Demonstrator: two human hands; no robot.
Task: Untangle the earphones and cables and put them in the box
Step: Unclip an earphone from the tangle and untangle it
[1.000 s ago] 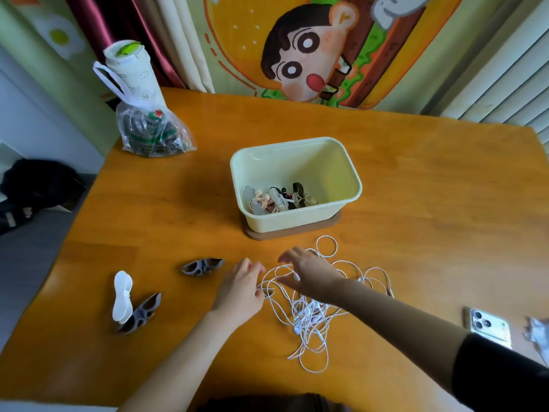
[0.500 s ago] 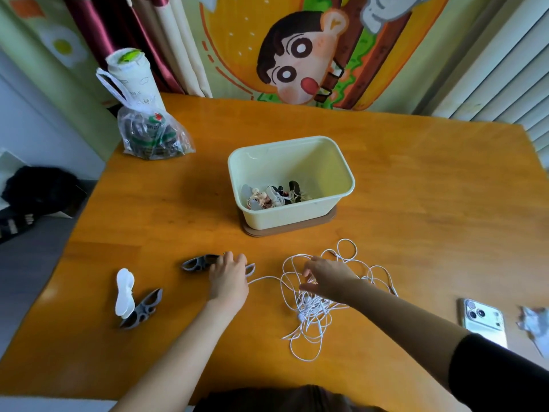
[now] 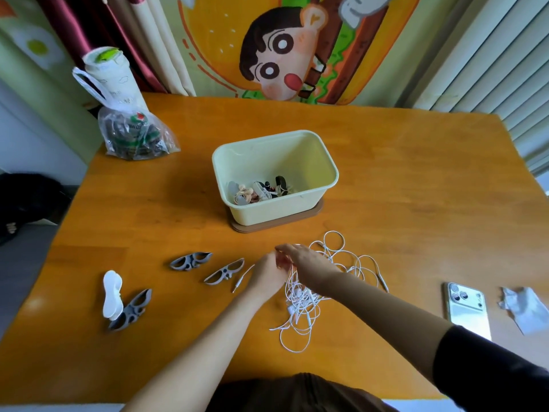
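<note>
A tangle of white earphone cable (image 3: 301, 304) lies on the wooden table (image 3: 416, 188) in front of me, with loops reaching toward the right. Its jack end (image 3: 241, 280) points left beside my left hand. My left hand (image 3: 267, 276) and my right hand (image 3: 306, 263) meet at the upper left of the tangle, and both pinch strands of the cable. The pale yellow box (image 3: 276, 176) stands beyond them on a brown lid, with several wound earphones and winders inside.
Three grey cable winders (image 3: 191, 261) (image 3: 225, 272) (image 3: 130, 310) and a white one (image 3: 112, 294) lie at left. A phone (image 3: 467, 309) and a crumpled wrapper (image 3: 524, 309) lie at right. A plastic bag (image 3: 133, 135) sits at the far left corner.
My left hand came back right from the grey winders to the tangle, beside my right hand. The jack end of the cable now lies stretched out to the left.
</note>
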